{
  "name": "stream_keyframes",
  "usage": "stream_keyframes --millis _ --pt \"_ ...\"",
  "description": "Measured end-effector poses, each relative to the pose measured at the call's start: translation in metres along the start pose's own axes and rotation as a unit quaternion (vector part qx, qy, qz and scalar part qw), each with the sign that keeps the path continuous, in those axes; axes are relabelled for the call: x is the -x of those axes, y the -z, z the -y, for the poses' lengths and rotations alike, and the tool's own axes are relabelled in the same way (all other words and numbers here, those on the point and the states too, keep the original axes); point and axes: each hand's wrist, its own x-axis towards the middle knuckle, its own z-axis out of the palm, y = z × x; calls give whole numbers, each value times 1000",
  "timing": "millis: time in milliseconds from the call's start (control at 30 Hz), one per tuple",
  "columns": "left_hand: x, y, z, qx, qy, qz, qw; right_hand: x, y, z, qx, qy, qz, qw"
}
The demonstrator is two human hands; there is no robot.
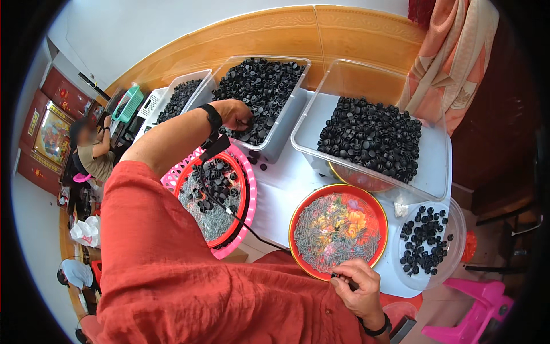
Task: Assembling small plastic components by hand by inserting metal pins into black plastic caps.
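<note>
My left hand [234, 114] reaches into a clear plastic bin [279, 139] heaped with small black plastic caps [264, 86]. Its fingers are curled down among the caps, and whatever they grip is hidden. Low on the right, my right hand [360, 286] is closed in a pinch on a small black plastic cap [335, 276]. It sits at the near rim of a round red tray [293, 229] with a flower pattern, which carries many thin grey screws [315, 241].
A second clear bin [312, 150] of black parts [372, 137] stands right of the first. A round clear tub [455, 252] holds more. By my left arm, a pink basket [250, 189] supports a red tray of screws and black parts. Other people [94, 149] sit at far left; a pink stool [472, 309] stands right.
</note>
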Motion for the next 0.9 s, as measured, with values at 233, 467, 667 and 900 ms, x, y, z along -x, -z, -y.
stream_keyframes --millis 233,467,667,900 --pt "64 -22 -31 350 113 -29 929 -6 11 -6 -5 5 4 1000" --pt "45 -22 -11 121 130 -49 983 -10 13 -6 -1 7 7 1000" --pt "74 -49 -59 86 142 -72 983 -11 15 -9 9 3 4 1000" --pt "62 -34 -18 222 71 -98 968 -14 11 -8 3 29 15 999"
